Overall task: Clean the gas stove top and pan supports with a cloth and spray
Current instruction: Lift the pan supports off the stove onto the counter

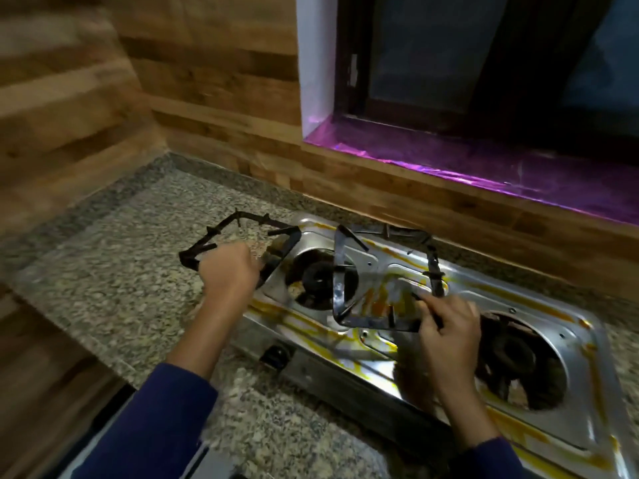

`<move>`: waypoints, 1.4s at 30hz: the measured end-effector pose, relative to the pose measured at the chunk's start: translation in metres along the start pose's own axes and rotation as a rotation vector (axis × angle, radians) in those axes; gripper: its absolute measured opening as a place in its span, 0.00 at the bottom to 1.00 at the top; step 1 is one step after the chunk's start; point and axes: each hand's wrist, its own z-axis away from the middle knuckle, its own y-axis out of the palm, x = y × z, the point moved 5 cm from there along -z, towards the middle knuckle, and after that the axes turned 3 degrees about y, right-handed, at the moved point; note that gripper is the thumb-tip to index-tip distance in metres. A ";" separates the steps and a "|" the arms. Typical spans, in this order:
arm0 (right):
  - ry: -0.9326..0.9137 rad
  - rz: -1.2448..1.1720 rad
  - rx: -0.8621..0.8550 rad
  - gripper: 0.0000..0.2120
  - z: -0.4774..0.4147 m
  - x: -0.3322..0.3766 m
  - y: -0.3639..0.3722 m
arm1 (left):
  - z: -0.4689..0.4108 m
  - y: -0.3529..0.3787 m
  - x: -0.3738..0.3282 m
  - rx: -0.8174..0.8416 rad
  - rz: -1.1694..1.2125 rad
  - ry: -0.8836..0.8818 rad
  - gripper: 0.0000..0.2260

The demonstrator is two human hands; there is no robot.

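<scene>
On the granite surface (103, 271), left of the steel gas stove (408, 361), the left hand (230, 271) grips one black pan support (238, 219). Right hand (446, 323) clasps a second pan support (349, 319), tilted above the stained top between two open burner wells.

Stove top (539, 299) cut off at right and bottom edges.

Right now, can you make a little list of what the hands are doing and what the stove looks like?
left hand: gripping left pan support, mostly over the granite counter
right hand: holding right pan support, tilted above the stove
stove top: steel, streaked with yellow-brown grime
burners: both uncovered
cloth, spray: not in view
</scene>
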 end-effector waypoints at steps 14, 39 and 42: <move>-0.365 0.106 0.294 0.08 0.026 0.208 0.233 | -0.073 0.079 0.255 0.291 -0.067 -0.234 0.07; 0.201 0.285 0.543 0.11 0.106 0.195 0.426 | -0.159 0.183 0.313 0.368 0.086 -0.237 0.15; 0.214 0.330 0.576 0.11 0.109 0.191 0.428 | -0.162 0.167 0.312 0.391 0.029 -0.207 0.18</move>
